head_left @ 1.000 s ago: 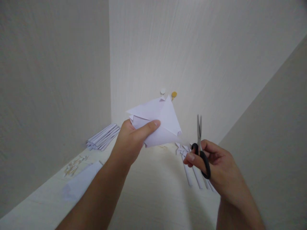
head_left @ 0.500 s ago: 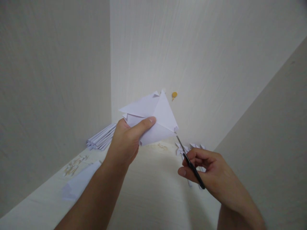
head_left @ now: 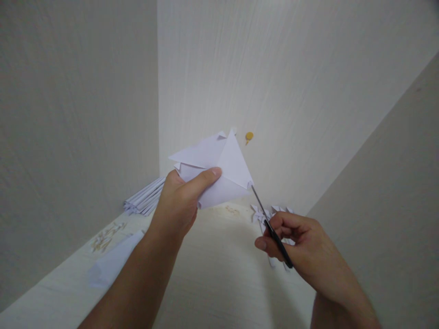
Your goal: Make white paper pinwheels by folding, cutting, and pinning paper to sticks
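My left hand (head_left: 187, 196) grips a white sheet of paper (head_left: 212, 155), thumb on top and the other fingers hidden beneath. Slits run from the sheet's edges toward its middle, and small tabs are folded at the corners. In my right hand (head_left: 295, 233) is a pair of scissors (head_left: 274, 235) with black handles and narrow metal blades. The blade tips are at the folded tab on the paper's right corner; whether they touch it I cannot tell.
At left lie a bundle of rolled paper sticks (head_left: 146, 198), a scatter of small tan pieces (head_left: 108, 237) and more white paper (head_left: 111, 265). Several paper pinwheels (head_left: 260, 217) lie behind my right hand. A yellow round tag (head_left: 249, 136) is on the wall beyond, and walls enclose both sides.
The paper has shifted slightly left in my left hand's grip. The scissors have tilted a little, their blades now looking closed together near the corner tab.
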A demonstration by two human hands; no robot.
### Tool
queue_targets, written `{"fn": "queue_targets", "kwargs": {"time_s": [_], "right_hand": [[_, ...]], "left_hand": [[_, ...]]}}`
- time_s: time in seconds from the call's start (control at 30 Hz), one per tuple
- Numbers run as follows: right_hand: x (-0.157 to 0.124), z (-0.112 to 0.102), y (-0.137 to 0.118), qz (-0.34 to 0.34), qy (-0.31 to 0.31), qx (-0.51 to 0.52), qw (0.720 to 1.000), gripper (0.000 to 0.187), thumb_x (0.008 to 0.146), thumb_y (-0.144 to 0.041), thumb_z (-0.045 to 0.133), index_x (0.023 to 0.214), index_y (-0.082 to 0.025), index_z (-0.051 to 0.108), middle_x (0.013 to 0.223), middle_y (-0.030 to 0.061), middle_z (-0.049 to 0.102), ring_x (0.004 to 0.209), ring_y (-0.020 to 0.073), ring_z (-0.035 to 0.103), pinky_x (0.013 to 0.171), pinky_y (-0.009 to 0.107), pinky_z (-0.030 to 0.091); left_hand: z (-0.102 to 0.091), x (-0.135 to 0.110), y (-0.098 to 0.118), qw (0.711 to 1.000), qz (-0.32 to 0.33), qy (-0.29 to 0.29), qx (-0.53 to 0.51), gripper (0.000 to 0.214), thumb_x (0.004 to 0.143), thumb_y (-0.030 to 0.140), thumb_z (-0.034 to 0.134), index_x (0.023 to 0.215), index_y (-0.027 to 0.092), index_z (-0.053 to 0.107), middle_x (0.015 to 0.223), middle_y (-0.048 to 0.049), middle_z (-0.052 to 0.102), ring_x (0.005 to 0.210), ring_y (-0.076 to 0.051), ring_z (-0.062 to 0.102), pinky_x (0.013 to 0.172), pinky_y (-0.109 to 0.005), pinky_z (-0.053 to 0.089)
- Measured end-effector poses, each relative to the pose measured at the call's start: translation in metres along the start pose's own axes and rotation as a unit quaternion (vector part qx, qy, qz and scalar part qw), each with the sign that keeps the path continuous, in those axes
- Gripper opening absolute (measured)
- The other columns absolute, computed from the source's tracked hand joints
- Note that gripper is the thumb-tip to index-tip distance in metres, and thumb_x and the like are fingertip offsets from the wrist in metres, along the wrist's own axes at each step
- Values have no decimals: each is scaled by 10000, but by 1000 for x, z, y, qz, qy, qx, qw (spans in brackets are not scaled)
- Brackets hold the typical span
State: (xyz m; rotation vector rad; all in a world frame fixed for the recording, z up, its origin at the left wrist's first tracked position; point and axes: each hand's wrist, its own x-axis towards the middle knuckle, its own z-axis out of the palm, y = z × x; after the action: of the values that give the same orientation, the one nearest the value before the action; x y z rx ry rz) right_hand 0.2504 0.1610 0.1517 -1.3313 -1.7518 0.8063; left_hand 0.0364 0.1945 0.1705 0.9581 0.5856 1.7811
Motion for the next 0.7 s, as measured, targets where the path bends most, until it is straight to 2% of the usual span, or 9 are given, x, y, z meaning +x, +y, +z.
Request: {"fn": "queue_targets", "kwargs": {"time_s": [0.2, 0.7], "right_hand": [[0, 1, -2, -2, 3, 8, 1000, 419, 659, -460, 883, 608, -192, 566, 574, -48, 486, 532, 98, 408, 468, 228, 315], [-1, -1, -1, -7, 0, -12, 1000, 459, 675, -507, 869, 599, -197, 539, 568, -52, 467, 533, 97, 388, 473, 236, 304]], "left_hand": [[2, -2, 3, 1000, -3, 5, 15, 445, 675, 271, 818, 1093, 142, 739, 965, -78, 798, 845, -268, 754, 740, -335, 612], [2, -1, 3, 1000, -1, 12, 26, 421, 681, 284, 812, 1079, 166, 743, 944, -62, 797, 797, -244, 750, 718, -320, 607]]}}
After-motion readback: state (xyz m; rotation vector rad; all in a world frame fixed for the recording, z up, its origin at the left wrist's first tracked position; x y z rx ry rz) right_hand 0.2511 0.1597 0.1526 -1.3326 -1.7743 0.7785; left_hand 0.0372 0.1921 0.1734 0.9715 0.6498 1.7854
